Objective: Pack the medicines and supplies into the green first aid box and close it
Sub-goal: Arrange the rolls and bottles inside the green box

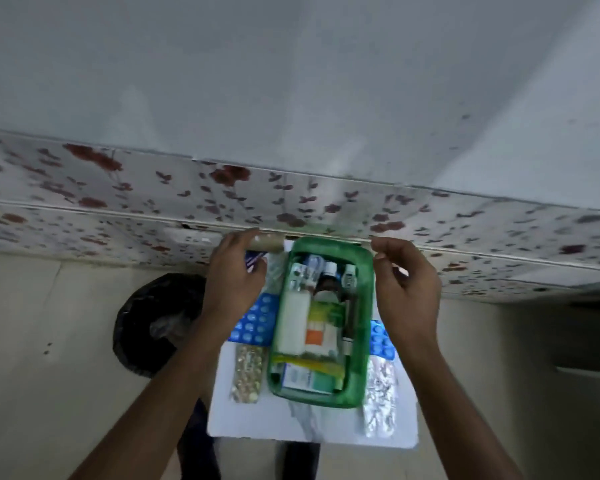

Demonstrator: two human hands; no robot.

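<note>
One green first aid box (364,341) lidless at centre of small white worktop (309,424), packed with bottles, a white roll (293,320) and cartons. Blue blister packs (253,320) and a gold strip (248,372) flat just left of box; more blue blisters (381,337) and a silver strip (381,400) just right. Left hand (236,282) above far-left corner, grip closed around a brown tube (269,243). Right hand (407,292) beside far-right corner, fingers curled, grip empty. Black-lined bin (153,323) on floor at left.
</note>
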